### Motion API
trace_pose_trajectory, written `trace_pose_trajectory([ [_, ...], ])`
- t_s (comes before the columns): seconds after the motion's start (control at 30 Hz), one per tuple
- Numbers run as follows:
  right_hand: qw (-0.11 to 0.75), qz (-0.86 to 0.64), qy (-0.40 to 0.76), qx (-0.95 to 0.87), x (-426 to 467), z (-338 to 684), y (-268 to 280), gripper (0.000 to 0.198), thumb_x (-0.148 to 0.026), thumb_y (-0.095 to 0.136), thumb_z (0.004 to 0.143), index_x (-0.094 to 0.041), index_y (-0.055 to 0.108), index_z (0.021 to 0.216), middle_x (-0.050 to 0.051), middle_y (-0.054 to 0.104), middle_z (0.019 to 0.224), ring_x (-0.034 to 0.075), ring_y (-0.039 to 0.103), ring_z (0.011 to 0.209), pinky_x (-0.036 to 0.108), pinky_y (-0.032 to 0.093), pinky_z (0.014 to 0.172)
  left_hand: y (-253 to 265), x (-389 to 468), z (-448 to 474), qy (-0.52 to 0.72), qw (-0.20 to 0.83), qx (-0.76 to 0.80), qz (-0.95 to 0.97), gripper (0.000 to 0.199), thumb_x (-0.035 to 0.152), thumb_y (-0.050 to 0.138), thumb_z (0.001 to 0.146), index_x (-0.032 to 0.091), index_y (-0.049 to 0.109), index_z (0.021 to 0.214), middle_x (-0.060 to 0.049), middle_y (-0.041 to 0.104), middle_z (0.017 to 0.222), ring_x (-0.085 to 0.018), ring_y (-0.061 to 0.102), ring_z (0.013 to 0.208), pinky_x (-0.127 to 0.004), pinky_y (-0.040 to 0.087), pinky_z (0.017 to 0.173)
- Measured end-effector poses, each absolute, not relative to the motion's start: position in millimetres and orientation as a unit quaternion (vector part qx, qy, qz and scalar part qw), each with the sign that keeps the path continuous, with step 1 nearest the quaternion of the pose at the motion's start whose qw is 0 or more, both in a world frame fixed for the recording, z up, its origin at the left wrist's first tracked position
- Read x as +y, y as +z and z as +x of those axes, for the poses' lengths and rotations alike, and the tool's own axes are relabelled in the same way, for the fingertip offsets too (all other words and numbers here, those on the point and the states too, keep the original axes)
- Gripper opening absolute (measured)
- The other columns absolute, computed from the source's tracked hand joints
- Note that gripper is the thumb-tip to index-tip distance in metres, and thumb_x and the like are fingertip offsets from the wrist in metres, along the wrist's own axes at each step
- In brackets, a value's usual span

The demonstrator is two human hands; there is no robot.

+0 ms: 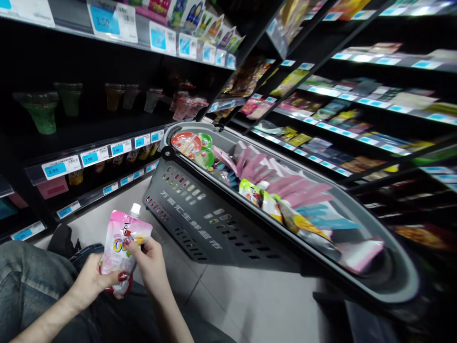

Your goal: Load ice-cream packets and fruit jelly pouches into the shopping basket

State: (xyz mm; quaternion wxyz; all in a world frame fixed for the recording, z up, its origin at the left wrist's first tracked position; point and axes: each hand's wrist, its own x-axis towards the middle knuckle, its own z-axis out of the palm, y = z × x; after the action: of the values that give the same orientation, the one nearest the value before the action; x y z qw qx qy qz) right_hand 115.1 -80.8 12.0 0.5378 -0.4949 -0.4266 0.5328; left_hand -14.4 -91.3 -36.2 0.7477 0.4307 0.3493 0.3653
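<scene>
The left hand (94, 276) and right hand (148, 252) are both clamped on a pink-and-white pouch (119, 252), thumbs across its front — white cap (135, 209) upward, above the jeans (32, 281). A grey basket (210, 219) of packets stands nearby; cups (45, 116) sit on the shelf (107, 131).

Basket (228, 202) bars centre to lower right; floor (232, 295) passable, lower centre. Upper left: 2 green cups (44, 118) obstruct; gap to their right.
</scene>
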Motion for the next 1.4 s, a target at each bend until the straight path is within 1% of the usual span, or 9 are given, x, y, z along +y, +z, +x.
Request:
trace_pose_trajectory([
  [0.1, 0.537, -0.485, 0.54, -0.43, -81, 115, 10, 0.028, -0.035, 0.07, 0.062, -0.014, 0.062, 0.079, 0.004, 0.064, 0.074, 0.017, 0.059, 0.068, 0.028, 0.048, 0.065, -39, -90, -15, 0.365, 0.728, 0.366, 0.451, 0.038, 0.041, 0.07, 0.065, 0.007, 0.057, 0.076, -0.006, 0.06, 0.059, -0.014, 0.055, 0.047, -0.025, 0.047, 0.047],
  [0.2, 0.541, -0.47, 0.555, -0.423, -80, 115, 7, 0.03, -0.039, 0.069, 0.064, -0.014, 0.062, 0.081, 0.004, 0.065, 0.075, 0.018, 0.06, 0.069, 0.03, 0.05, 0.067, -41, -90, -15, 0.364, 0.701, 0.388, 0.475, 0.036, 0.04, 0.068, 0.066, 0.008, 0.057, 0.076, -0.005, 0.06, 0.062, -0.013, 0.054, 0.049, -0.023, 0.046, 0.047],
  [0.4, 0.562, -0.432, 0.584, -0.395, -76, 116, -6, 0.03, -0.037, 0.07, 0.065, -0.015, 0.061, 0.084, 0.004, 0.065, 0.08, 0.017, 0.061, 0.07, 0.03, 0.049, 0.069, -42, -91, -15, 0.365, 0.666, 0.424, 0.494, 0.041, 0.043, 0.069, 0.064, 0.006, 0.057, 0.077, -0.008, 0.062, 0.066, -0.015, 0.055, 0.052, -0.024, 0.047, 0.049],
  [0.57, 0.571, -0.417, 0.596, -0.381, -75, 116, -11, 0.03, -0.035, 0.072, 0.064, -0.015, 0.062, 0.084, 0.003, 0.065, 0.078, 0.015, 0.06, 0.072, 0.028, 0.048, 0.07, -43, -91, -16, 0.357, 0.655, 0.434, 0.506, 0.043, 0.044, 0.067, 0.065, 0.004, 0.057, 0.077, -0.007, 0.061, 0.064, -0.013, 0.052, 0.05, -0.024, 0.047, 0.048],
  [0.73, 0.576, -0.406, 0.609, -0.364, -74, 115, -11, 0.028, -0.033, 0.074, 0.063, -0.016, 0.063, 0.082, 0.001, 0.065, 0.075, 0.014, 0.06, 0.068, 0.026, 0.048, 0.069, -44, -91, -16, 0.357, 0.641, 0.444, 0.514, 0.041, 0.043, 0.067, 0.066, 0.005, 0.057, 0.077, -0.007, 0.06, 0.063, -0.014, 0.054, 0.051, -0.023, 0.047, 0.047],
  [0.83, 0.579, -0.404, 0.61, -0.359, -74, 114, -11, 0.028, -0.034, 0.074, 0.063, -0.016, 0.063, 0.081, 0.001, 0.065, 0.073, 0.013, 0.06, 0.068, 0.026, 0.048, 0.069, -43, -91, -16, 0.356, 0.64, 0.451, 0.511, 0.041, 0.043, 0.067, 0.065, 0.005, 0.057, 0.077, -0.007, 0.06, 0.063, -0.014, 0.055, 0.051, -0.023, 0.048, 0.047],
  [1.0, 0.578, -0.405, 0.61, -0.36, -74, 114, -11, 0.027, -0.034, 0.073, 0.063, -0.016, 0.064, 0.081, 0.002, 0.065, 0.073, 0.013, 0.06, 0.069, 0.025, 0.047, 0.069, -44, -92, -15, 0.355, 0.659, 0.448, 0.488, 0.04, 0.042, 0.068, 0.064, 0.005, 0.055, 0.075, -0.006, 0.059, 0.063, -0.014, 0.054, 0.05, -0.026, 0.05, 0.048],
  [1.27, 0.59, -0.399, 0.614, -0.341, -73, 114, -14, 0.026, -0.031, 0.075, 0.06, -0.017, 0.064, 0.079, 0.0, 0.064, 0.071, 0.013, 0.06, 0.068, 0.025, 0.047, 0.068, -44, -93, -15, 0.355, 0.665, 0.448, 0.48, 0.04, 0.042, 0.068, 0.063, 0.006, 0.055, 0.076, -0.006, 0.06, 0.065, -0.015, 0.055, 0.052, -0.026, 0.05, 0.049],
  [1.4, 0.588, -0.401, 0.615, -0.34, -73, 114, -14, 0.027, -0.032, 0.075, 0.06, -0.016, 0.063, 0.079, 0.0, 0.064, 0.071, 0.014, 0.06, 0.065, 0.027, 0.048, 0.067, -45, -91, -15, 0.352, 0.667, 0.448, 0.48, 0.041, 0.043, 0.068, 0.063, 0.006, 0.055, 0.077, -0.007, 0.06, 0.066, -0.016, 0.055, 0.054, -0.028, 0.051, 0.049],
])
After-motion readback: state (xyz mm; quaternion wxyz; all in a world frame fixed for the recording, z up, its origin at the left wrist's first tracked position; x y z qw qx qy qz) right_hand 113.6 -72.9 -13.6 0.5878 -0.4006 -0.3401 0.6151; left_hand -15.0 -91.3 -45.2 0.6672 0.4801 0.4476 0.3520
